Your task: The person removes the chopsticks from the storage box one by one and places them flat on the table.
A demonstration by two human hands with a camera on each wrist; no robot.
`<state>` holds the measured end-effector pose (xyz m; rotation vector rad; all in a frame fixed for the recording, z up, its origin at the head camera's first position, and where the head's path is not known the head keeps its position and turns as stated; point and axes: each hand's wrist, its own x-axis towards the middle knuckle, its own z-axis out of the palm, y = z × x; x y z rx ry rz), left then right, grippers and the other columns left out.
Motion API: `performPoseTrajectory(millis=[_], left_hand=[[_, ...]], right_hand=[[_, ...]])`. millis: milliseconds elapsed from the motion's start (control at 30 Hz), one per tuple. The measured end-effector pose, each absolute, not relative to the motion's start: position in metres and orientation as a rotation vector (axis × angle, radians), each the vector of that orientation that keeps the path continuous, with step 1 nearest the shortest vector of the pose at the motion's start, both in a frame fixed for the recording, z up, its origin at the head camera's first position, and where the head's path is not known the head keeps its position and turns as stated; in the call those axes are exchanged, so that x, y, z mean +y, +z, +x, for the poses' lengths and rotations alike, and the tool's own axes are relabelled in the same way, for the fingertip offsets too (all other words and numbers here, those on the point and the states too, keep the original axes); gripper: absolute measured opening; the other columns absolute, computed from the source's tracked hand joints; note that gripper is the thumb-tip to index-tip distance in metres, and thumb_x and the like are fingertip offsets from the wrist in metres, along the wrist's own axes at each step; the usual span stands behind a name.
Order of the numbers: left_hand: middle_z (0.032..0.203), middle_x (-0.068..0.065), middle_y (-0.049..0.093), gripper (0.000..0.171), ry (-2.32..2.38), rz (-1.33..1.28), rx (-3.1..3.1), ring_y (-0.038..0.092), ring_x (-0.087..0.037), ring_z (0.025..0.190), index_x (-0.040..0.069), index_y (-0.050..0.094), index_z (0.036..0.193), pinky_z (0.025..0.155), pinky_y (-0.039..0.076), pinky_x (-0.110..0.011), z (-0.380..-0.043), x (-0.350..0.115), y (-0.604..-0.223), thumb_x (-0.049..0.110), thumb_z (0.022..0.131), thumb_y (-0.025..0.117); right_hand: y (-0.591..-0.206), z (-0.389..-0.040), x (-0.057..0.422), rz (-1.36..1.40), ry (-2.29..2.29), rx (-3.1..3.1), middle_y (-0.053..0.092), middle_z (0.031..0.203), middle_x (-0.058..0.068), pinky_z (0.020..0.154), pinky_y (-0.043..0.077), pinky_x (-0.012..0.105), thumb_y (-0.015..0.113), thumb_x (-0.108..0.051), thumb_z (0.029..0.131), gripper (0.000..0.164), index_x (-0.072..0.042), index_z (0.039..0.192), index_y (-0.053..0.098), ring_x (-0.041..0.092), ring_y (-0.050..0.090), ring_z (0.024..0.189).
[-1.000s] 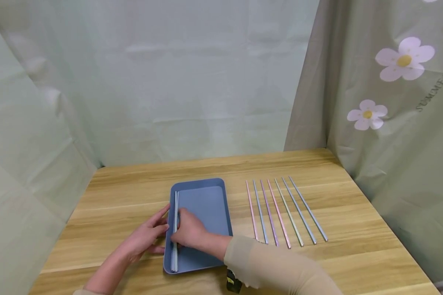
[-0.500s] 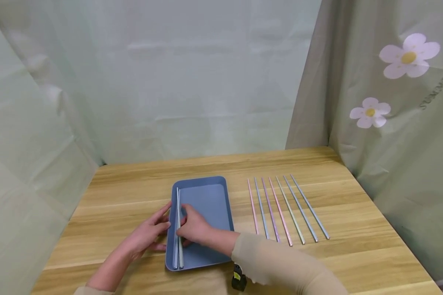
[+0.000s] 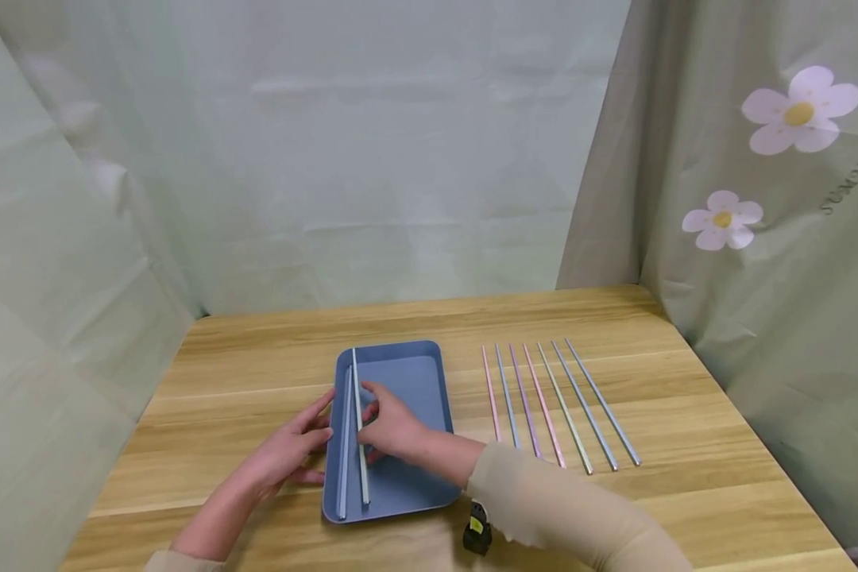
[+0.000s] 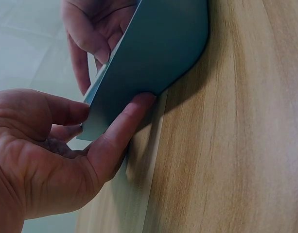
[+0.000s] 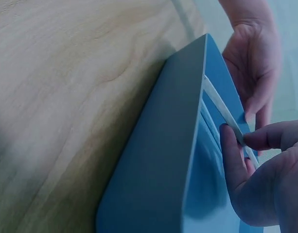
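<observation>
A blue rectangular tray [image 3: 407,413] sits on the wooden table. My left hand [image 3: 293,451] reaches its left side, with outstretched fingers and thumb touching the outer wall and rim. Inside the tray, my right hand [image 3: 395,423] pinches a pale, silvery chopstick [image 3: 363,477] between thumb and fingers, tilted slightly across the tray. Whether a second one lies within that pinch I cannot tell. Beside it, along the left wall, lies another silvery chopstick [image 3: 344,469] or a close bundle of them. The right wrist view shows the pinched chopstick [image 5: 220,106] raised near the rim.
To the tray's right, several metallic chopsticks [image 3: 546,405] in pink, blue, purple and green lie spread side by side on the wooden table [image 3: 257,357]. A small black device [image 3: 477,531] is at my right wrist. Pale cloth [image 3: 415,159] hangs behind and a flowered curtain [image 3: 758,334] stands right.
My right hand has drawn a chopstick away from the bundle at the tray's left wall, moving it rightward and slightly farther from me. The left hand stays at the tray's side.
</observation>
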<state>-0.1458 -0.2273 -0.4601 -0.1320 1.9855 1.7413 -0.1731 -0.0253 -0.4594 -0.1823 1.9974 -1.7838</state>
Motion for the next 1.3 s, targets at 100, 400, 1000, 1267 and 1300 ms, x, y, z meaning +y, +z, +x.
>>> performPoseTrajectory(millis=[100,400,1000,1267,1300], left_hand=[[0.156,-0.027,0.031,0.066,1.742,-0.137,1.993,0.056,-0.039,0.121,0.03,0.021,0.165,0.072,0.061,-0.054,-0.146,-0.227,-0.46,0.007,0.108,0.045],[0.155,-0.026,0.031,0.067,1.743,-0.143,2.003,0.056,-0.039,0.12,0.031,0.021,0.165,0.072,0.061,-0.054,-0.146,-0.226,-0.46,0.007,0.108,0.045],[0.157,-0.026,0.03,0.067,1.726,-0.138,2.033,0.055,-0.038,0.119,0.03,0.021,0.165,0.07,0.061,-0.053,-0.145,-0.225,-0.462,0.006,0.107,0.047],[0.157,-0.026,0.03,0.068,1.729,-0.138,2.021,0.055,-0.038,0.119,0.03,0.02,0.165,0.071,0.061,-0.054,-0.146,-0.225,-0.462,0.005,0.108,0.046],[0.157,-0.026,0.03,0.068,1.728,-0.138,2.022,0.055,-0.038,0.119,0.03,0.02,0.165,0.071,0.061,-0.053,-0.146,-0.225,-0.462,0.005,0.108,0.045]], right_hand=[[-0.458,-0.175,-0.02,-0.194,-1.797,1.969,0.055,0.103,0.013,0.055,0.061,0.043,0.068,0.019,0.077,0.095,-0.012,0.159,0.033,0.023,0.061,0.076],[-0.451,-0.18,0.001,-0.191,-1.828,1.913,0.054,0.106,0.014,0.06,0.062,0.043,0.07,0.017,0.082,0.09,-0.015,0.159,0.036,0.025,0.062,0.078],[-0.447,-0.18,0.044,-0.24,-1.897,1.855,0.05,0.105,0.016,0.06,0.061,0.043,0.065,0.019,0.081,0.088,-0.013,0.158,0.037,0.024,0.055,0.077],[-0.443,-0.182,0.061,-0.265,-1.903,1.833,0.048,0.107,0.015,0.063,0.062,0.043,0.064,0.016,0.082,0.087,-0.012,0.159,0.035,0.024,0.055,0.078],[-0.442,-0.182,0.064,-0.269,-1.9,1.835,0.048,0.108,0.016,0.063,0.062,0.043,0.064,0.016,0.082,0.087,-0.012,0.159,0.035,0.024,0.055,0.078]])
